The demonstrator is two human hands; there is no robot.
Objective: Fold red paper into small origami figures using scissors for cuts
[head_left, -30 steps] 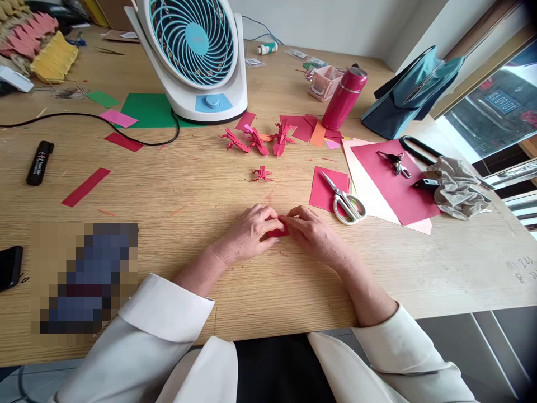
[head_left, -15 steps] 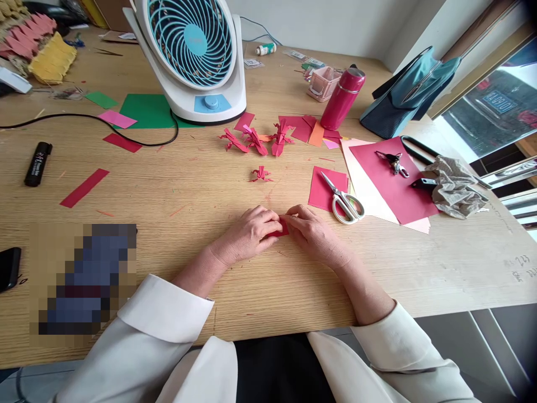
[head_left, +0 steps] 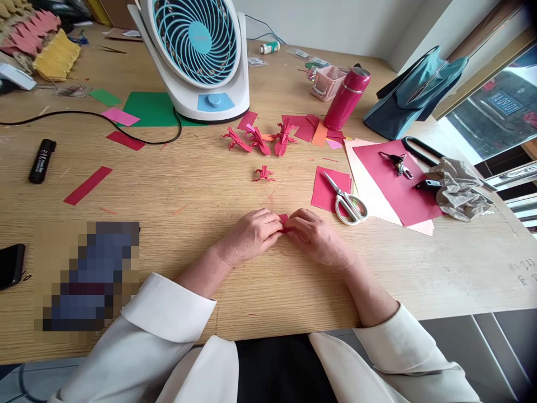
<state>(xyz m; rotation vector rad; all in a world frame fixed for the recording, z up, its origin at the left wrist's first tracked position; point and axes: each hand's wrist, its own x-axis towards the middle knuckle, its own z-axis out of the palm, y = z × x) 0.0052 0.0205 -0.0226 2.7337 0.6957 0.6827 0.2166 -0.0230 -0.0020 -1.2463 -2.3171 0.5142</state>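
Note:
A small piece of red paper point(head_left: 284, 218) lies on the wooden table point(head_left: 188, 263), pinched between both hands and mostly covered by the fingers. My left hand point(head_left: 258, 235) is closed on its left side. On the right side, my right hand point(head_left: 316, 238) grips it with bent fingers. Beyond the hands stands a small folded red paper figure point(head_left: 264, 173). Farther back are several more folded red figures point(head_left: 285, 140). White-handled scissors point(head_left: 350, 206) rest on a red paper sheet point(head_left: 325, 187) to the right of my right hand.
A white and blue fan point(head_left: 213, 103) stands at the back, its black cable point(head_left: 84, 113) running left. A magenta bottle point(head_left: 347, 98), teal bag point(head_left: 403, 106) and larger paper sheets point(head_left: 394, 184) are at the right. A black marker point(head_left: 42, 161) and a red strip point(head_left: 88, 185) lie left.
The view has shifted slightly. My fingers have moved a little on the red paper, and a bit of it now shows above them, between the hands.

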